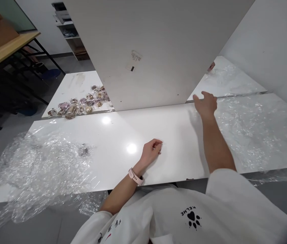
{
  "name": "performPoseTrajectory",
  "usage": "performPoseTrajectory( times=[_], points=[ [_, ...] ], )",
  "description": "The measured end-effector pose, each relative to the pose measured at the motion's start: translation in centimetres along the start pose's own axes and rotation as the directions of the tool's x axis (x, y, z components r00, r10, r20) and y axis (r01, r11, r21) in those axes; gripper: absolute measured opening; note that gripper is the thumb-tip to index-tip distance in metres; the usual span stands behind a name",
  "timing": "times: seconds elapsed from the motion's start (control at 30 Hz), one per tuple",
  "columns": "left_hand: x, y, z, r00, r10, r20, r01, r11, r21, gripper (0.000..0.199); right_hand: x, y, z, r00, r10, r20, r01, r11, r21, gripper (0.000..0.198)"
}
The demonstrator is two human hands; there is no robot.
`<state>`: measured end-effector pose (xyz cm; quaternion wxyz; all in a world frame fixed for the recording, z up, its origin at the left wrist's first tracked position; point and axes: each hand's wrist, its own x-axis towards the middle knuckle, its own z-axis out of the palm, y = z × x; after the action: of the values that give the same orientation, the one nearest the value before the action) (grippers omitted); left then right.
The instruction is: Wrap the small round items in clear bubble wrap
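My left hand (pixel 151 151), with a pink band (pixel 135 177) on its wrist, rests on the white table (pixel 174 135). Its fingers are loosely curled in toward the thumb, and nothing shows in them. Farther out to the right, my right hand (pixel 206 104) is raised above the table with thumb and fingers apart, holding nothing. It is close to the lower right corner of the upright white panel (pixel 153 74) and to the clear plastic wrap (pixel 257 125) spread over the table's right side.
Crumpled clear plastic wrap (pixel 44 159) covers the left side and hangs over the front edge. A small wrapped item (pixel 84 149) lies in it. Behind, several small wrapped pieces (pixel 87 103) lie left of the panel. Another person's hand (pixel 211 66) shows beyond the panel's right edge.
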<state>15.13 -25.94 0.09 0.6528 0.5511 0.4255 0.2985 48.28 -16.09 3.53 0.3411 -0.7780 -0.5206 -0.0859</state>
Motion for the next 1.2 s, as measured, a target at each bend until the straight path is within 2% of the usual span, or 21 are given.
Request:
performPoseTrajectory(
  times=[0.13,0.2,0.27,0.37,0.43,0.47,0.5,0.57,0.67,0.73,0.8,0.83,0.87,0.9,0.93,1.0,1.03,1.07,1.1,1.13,1.2],
  points=[
    [-0.1,-0.4,0.0,1.0,0.028,0.01,-0.029,0.998,0.06,0.015,-6.0,0.9,-1.6,0.979,0.123,-0.16,-0.118,0.992,0.042,0.044],
    [-0.1,-0.5,0.2,0.999,0.039,0.012,-0.039,0.998,0.052,0.015,-7.3,0.0,-2.9,0.966,0.118,-0.23,-0.096,0.99,0.103,0.042],
    [0.0,-0.3,0.3,0.999,0.034,0.028,-0.034,0.999,-0.003,0.017,-8.3,-2.5,-4.7,0.95,0.08,-0.302,-0.039,0.99,0.138,0.037],
    [0.1,0.5,-0.6,0.995,-0.029,0.091,0.05,0.971,-0.235,0.033,-11.5,-8.9,-7.3,0.948,-0.076,-0.31,0.155,0.959,0.236,0.026],
    [-0.2,1.4,-2.5,0.978,-0.104,0.181,0.176,0.874,-0.453,0.051,-15.4,-13.7,-8.2,0.936,-0.292,-0.197,0.351,0.818,0.456,0.016],
    [-0.6,1.9,-3.8,0.967,-0.132,0.218,0.234,0.804,-0.547,0.059,-17.6,-15.9,-8.4,0.904,-0.409,-0.126,0.406,0.729,0.551,0.014],
    [-1.2,2.3,-5.3,0.959,-0.151,0.241,0.271,0.74,-0.615,0.065,-19.9,-17.6,-8.3,0.856,-0.516,-0.041,0.42,0.646,0.638,0.014],
    [-2.8,2.8,-8.4,0.962,-0.17,0.216,0.272,0.688,-0.673,0.07,-24.0,-20.0,-7.7,0.714,-0.681,0.162,0.359,0.555,0.751,0.017],
    [-5.8,3.2,-12.1,0.975,-0.181,0.129,0.222,0.785,-0.578,0.068,-27.9,-21.3,-6.9,0.453,-0.783,0.427,0.203,0.557,0.805,0.023],
    [-7.5,3.2,-13.7,0.978,-0.173,0.116,0.207,0.859,-0.468,0.069,-28.9,-21.5,-7.0,0.301,-0.807,0.509,0.12,0.561,0.819,0.023],
    [-8.7,3.1,-14.8,0.984,-0.152,0.095,0.178,0.903,-0.391,0.071,-28.7,-21.6,-7.5,0.204,-0.814,0.544,0.046,0.563,0.825,0.021],
    [-9.1,3.1,-15.4,0.987,-0.146,0.064,0.159,0.923,-0.351,0.071,-28.3,-21.6,-7.7,0.187,-0.812,0.554,0.018,0.566,0.824,0.022],
    [-9.2,3.1,-16.0,0.989,-0.145,0.018,0.143,0.944,-0.296,0.07,-27.8,-21.6,-7.7,0.211,-0.802,0.559,0.007,0.573,0.819,0.024],
    [-9.2,3.2,-16.6,0.988,-0.146,-0.04,0.133,0.966,-0.223,0.068,-27.2,-21.4,-7.5,0.28,-0.782,0.557,0.022,0.585,0.811,0.027],
    [-8.9,3.4,-17.3,0.984,-0.14,-0.111,0.126,0.984,-0.128,0.065,-26.6,-21.1,-7.0,0.379,-0.75,0.542,0.07,0.607,0.792,0.032],
    [-7.6,4.1,-18.7,0.951,-0.087,-0.298,0.126,0.985,0.114,0.055,-25.3,-19.9,-5.1,0.573,-0.662,0.483,0.244,0.701,0.67,0.039],
    [-6.5,4.6,-19.4,0.916,-0.027,-0.401,0.136,0.96,0.245,0.049,-24.7,-19.1,-3.9,0.633,-0.621,0.463,0.333,0.758,0.561,0.042],
    [-5.1,5.1,-20.0,0.867,0.05,-0.495,0.158,0.916,0.369,0.045,-24.1,-18.3,-2.5,0.659,-0.59,0.467,0.404,0.801,0.441,0.045],
    [-3.5,5.7,-20.7,0.812,0.129,-0.57,0.195,0.86,0.472,0.044,-23.7,-17.4,-1.2,0.66,-0.566,0.494,0.458,0.824,0.333,0.049],
    [-1.7,6.3,-21.4,0.758,0.191,-0.623,0.249,0.799,0.547,0.046,-23.5,-16.7,-0.1,0.647,-0.55,0.529,0.498,0.829,0.253,0.052],
    [2.0,7.4,-22.8,0.681,0.246,-0.69,0.371,0.696,0.614,0.059,-23.2,-15.6,1.4,0.614,-0.543,0.572,0.55,0.815,0.182,0.056]
  ],
)
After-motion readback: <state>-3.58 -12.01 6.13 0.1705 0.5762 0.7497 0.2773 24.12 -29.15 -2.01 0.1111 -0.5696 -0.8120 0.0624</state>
